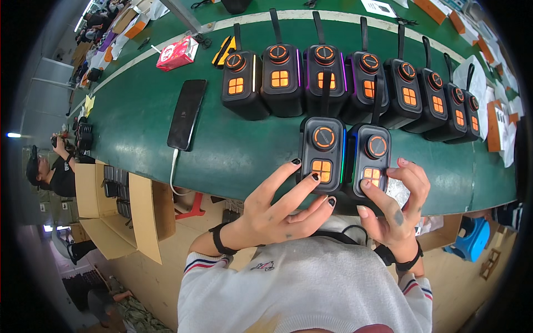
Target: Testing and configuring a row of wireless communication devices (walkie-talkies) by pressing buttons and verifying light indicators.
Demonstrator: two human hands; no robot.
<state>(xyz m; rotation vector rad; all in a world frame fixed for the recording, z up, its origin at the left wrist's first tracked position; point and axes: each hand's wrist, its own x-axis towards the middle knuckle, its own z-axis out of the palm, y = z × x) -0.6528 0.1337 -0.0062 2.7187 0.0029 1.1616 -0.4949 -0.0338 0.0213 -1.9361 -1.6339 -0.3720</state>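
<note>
Two black portable speakers with orange knobs and orange button pads stand side by side near the table's front edge. On the left speaker [323, 139], my left hand [283, 205] has its fingers spread, one fingertip on the orange buttons and another against the side. My right hand [397, 205] reaches to the right speaker [373, 143], a fingertip on its orange buttons, other fingers apart. Neither hand grips anything. A light strip between the two speakers glows blue and green. Behind them stands a row of several similar speakers [283, 82] with upright strap handles, some lit purple or white.
A black phone [187, 115] with a white cable [174, 166] lies on the green table [133, 122]. Behind it sits a red and white drink carton [177, 53]. An open cardboard box [145, 208] stands at left, a blue stool [472, 238] at right. Another person [55, 172] is at far left.
</note>
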